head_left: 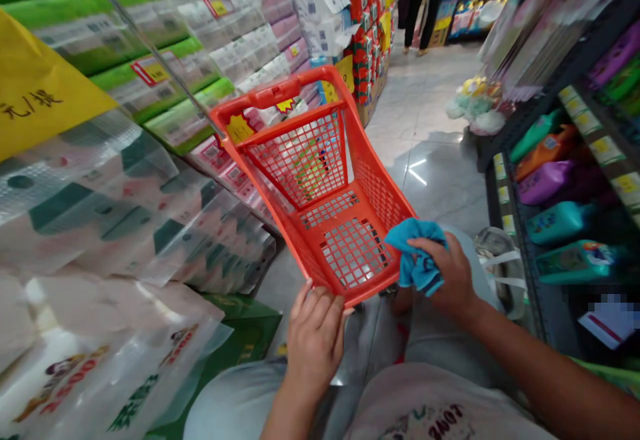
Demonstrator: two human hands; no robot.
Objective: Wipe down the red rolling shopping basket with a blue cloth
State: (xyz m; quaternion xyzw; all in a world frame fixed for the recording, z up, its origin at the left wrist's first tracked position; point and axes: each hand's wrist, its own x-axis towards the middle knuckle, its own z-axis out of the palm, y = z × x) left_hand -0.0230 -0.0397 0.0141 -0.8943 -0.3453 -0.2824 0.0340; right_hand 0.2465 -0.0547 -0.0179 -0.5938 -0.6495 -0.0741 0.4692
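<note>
In front of me stands a red plastic shopping basket (345, 207) with lattice walls and floor, nothing lying in it. Its handle bar (280, 90) is at the far end, and a thin metal rod (150, 47) runs off from its left corner. My left hand (317, 327) is closed over the near rim, fingers curled on the edge. A crumpled blue cloth (417, 253) is bunched in my right hand (447, 267), pressed against the basket's near right corner.
Stacked tissue packs (200, 47) line the left side, with large plastic-wrapped packs (85, 347) close by. Shelves of bottles (565, 227) stand on the right. A tiled aisle (415, 120) leads away to a standing person (425, 0). Soft puffs (480, 107) hang at the right shelf's end.
</note>
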